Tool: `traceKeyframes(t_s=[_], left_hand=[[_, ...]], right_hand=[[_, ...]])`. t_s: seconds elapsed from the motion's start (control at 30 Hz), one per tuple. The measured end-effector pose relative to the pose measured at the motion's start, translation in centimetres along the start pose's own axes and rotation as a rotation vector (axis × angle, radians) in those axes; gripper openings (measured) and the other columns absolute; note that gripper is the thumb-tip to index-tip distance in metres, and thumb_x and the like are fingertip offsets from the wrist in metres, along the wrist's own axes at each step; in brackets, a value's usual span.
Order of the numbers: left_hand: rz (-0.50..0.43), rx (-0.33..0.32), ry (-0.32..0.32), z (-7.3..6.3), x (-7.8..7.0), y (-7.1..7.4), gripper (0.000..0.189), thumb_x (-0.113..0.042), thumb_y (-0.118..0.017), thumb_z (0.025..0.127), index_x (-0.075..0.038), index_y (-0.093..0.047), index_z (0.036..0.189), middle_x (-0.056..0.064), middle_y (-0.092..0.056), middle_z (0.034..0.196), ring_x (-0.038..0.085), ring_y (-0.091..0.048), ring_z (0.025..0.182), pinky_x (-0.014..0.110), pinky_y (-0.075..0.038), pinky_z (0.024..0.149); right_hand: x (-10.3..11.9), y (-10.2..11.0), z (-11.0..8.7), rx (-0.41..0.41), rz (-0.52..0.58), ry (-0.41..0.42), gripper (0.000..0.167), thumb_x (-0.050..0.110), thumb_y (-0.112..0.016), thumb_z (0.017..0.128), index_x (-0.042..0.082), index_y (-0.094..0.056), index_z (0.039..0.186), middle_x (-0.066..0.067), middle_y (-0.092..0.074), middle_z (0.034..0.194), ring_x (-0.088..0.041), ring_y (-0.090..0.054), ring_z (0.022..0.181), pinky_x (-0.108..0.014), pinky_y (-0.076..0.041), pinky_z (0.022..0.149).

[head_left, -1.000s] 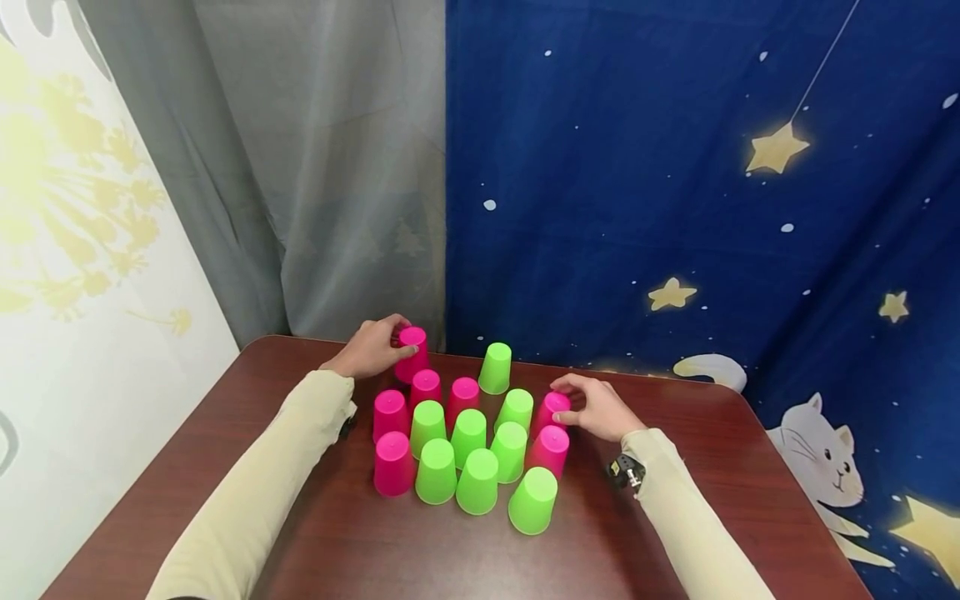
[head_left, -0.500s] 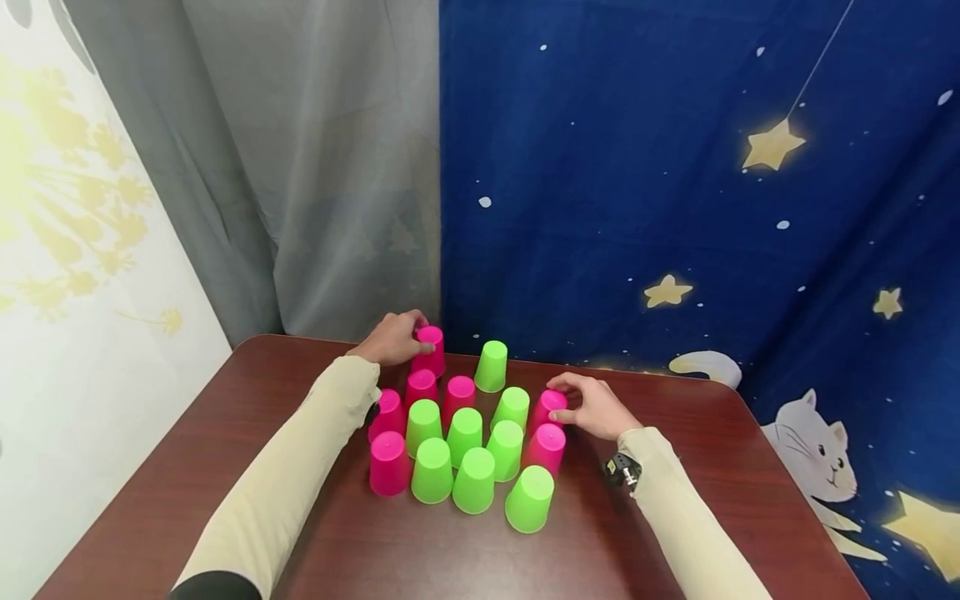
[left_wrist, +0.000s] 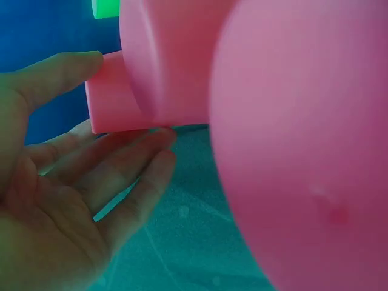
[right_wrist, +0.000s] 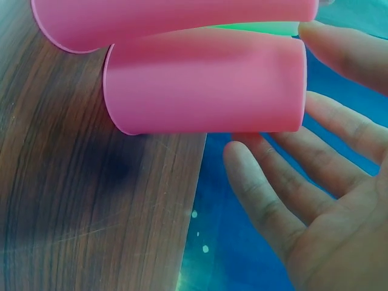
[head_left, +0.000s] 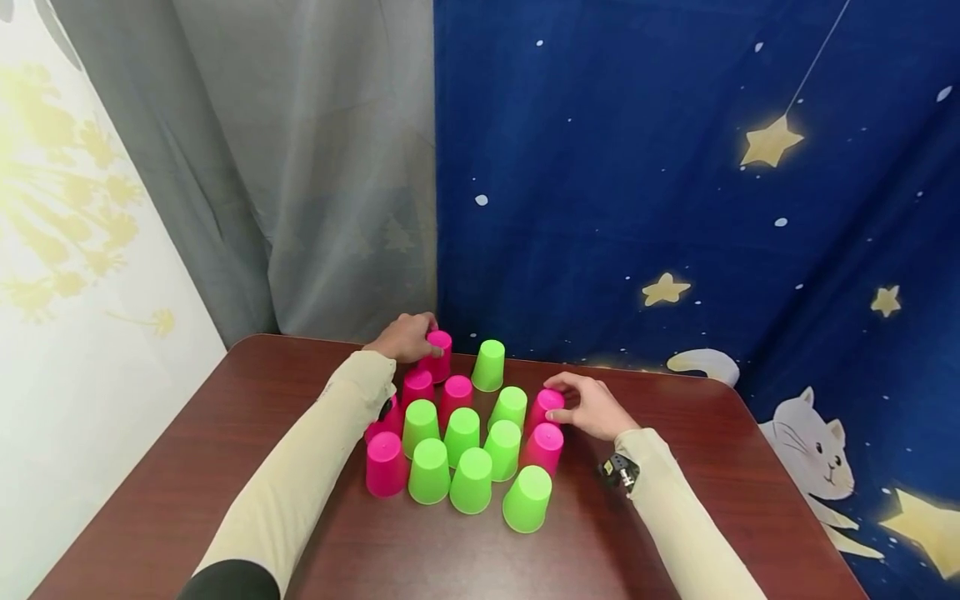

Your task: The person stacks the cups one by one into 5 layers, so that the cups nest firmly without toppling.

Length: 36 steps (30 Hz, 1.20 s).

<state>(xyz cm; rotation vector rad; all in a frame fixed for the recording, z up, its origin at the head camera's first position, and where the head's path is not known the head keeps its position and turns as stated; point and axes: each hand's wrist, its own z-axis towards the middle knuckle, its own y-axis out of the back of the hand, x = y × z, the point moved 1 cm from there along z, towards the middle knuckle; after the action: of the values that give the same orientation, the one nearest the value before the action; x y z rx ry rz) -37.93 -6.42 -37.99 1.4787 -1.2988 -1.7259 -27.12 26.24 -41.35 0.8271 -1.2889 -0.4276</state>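
Observation:
My left hand [head_left: 405, 337] holds an upside-down pink plastic cup [head_left: 437, 368] at the back of the table, thumb on its near side. In the left wrist view the thumb lies at the base of that cup [left_wrist: 108, 100], with the fingers spread along its other side. Off to the right, my right hand [head_left: 596, 408] grips another pink cup [head_left: 545, 407], thumb in front and fingers behind. The right wrist view shows its fingertips along the wall of this cup [right_wrist: 206, 85]. A pink cup [head_left: 543, 450] stands just in front of it.
Several upside-down green cups [head_left: 472, 481] and pink cups [head_left: 386, 465] stand close together between the arms. One green cup [head_left: 490, 367] sits apart near the table's back edge. Grey curtain [head_left: 352, 183] and blue curtain [head_left: 585, 183] hang behind the brown table [head_left: 247, 400].
My left hand has carried its pink cup to the right along the back, closer to the lone green cup. The right hand stays at its cup. The head view has shifted slightly.

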Motion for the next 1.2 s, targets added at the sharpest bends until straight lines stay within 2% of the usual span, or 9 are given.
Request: traceKeyframes(t_s=[0.17, 0.5, 0.83, 1.2], left_hand=[[0.015, 0.01, 0.011, 0.4, -0.3, -0.1, 0.04, -0.028, -0.074, 0.089, -0.007, -0.06, 0.12, 0.012, -0.066, 0.106, 0.026, -0.061, 0.095, 0.038, -0.055, 0.084], [0.055, 0.07, 0.014, 1.0, -1.1, -0.6, 0.034, -0.027, -0.075, 0.089, -0.009, -0.06, 0.114, 0.01, -0.065, 0.101, 0.025, -0.06, 0.092, 0.036, -0.052, 0.082], [0.068, 0.113, 0.039, 1.5, -1.7, -1.0, 0.036, -0.027, -0.075, 0.089, -0.008, -0.06, 0.115, 0.012, -0.066, 0.107, 0.025, -0.061, 0.095, 0.037, -0.053, 0.084], [0.089, 0.128, 0.03, 1.6, -2.4, -1.2, 0.034, -0.029, -0.074, 0.09, -0.007, -0.06, 0.112, 0.012, -0.065, 0.107, 0.026, -0.061, 0.096, 0.038, -0.053, 0.086]], right_hand=[[0.1, 0.0, 0.0, -0.009, 0.01, 0.006, 0.046, 0.015, -0.081, 0.083, 0.008, -0.065, 0.125, -0.013, -0.07, 0.115, -0.028, -0.067, 0.105, -0.052, -0.056, 0.095], [-0.1, -0.1, -0.1, -0.017, 0.009, 0.009, 0.047, 0.014, -0.081, 0.082, 0.006, -0.065, 0.125, -0.014, -0.07, 0.115, -0.03, -0.067, 0.104, -0.052, -0.056, 0.095], [-0.2, -0.1, 0.0, -0.022, 0.01, 0.001, 0.045, 0.015, -0.082, 0.082, 0.008, -0.065, 0.124, -0.013, -0.07, 0.114, -0.029, -0.067, 0.105, -0.051, -0.056, 0.094], [-0.5, -0.3, 0.2, -0.03, -0.002, 0.019, 0.045, 0.014, -0.082, 0.082, 0.009, -0.066, 0.123, -0.013, -0.07, 0.112, -0.027, -0.067, 0.101, -0.051, -0.057, 0.092]])
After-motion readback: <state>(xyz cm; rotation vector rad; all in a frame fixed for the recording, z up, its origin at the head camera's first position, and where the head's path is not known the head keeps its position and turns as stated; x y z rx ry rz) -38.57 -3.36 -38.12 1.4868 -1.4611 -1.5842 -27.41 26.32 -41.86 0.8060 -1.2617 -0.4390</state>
